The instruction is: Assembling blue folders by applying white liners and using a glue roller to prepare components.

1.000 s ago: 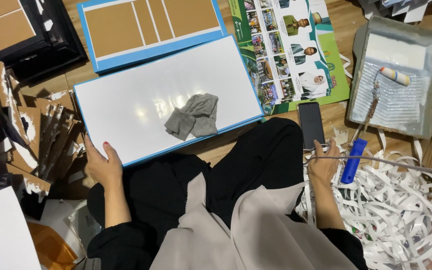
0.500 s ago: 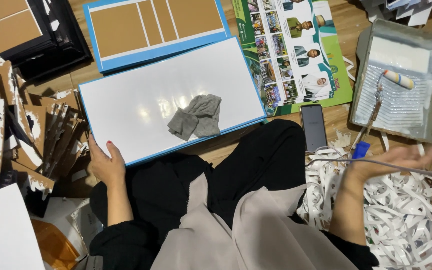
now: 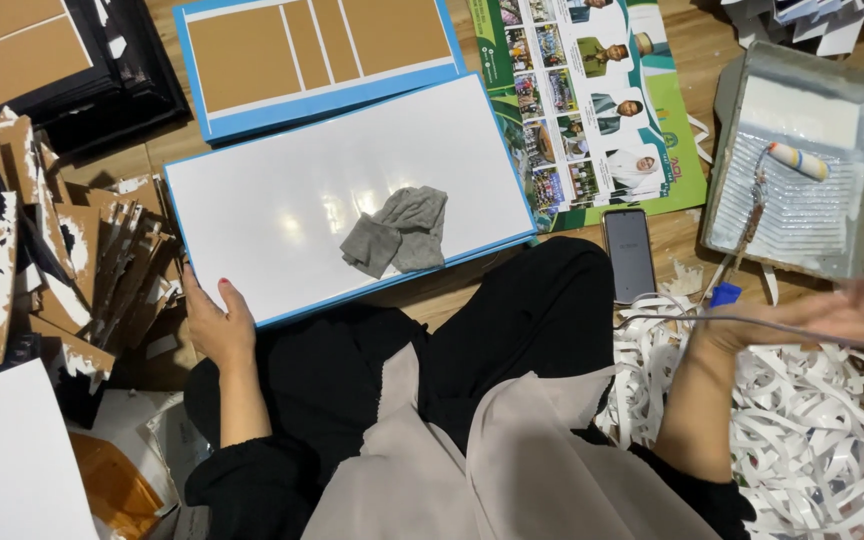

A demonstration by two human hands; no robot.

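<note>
Left hand (image 3: 220, 325) flat, ungripping, on near corner of white board (image 3: 342, 195); grey rag (image 3: 397, 232) loose on top. Right hand (image 3: 832, 315) blurred near roller handle (image 3: 724, 294) (grip: cannot tell). Risk: wet roller (image 3: 797, 160) drips on phone (image 3: 629, 253); board slides.

Right hand (image 3: 832, 315) motion-blurred, perhaps over the roller's blue handle (image 3: 724, 294).
</note>
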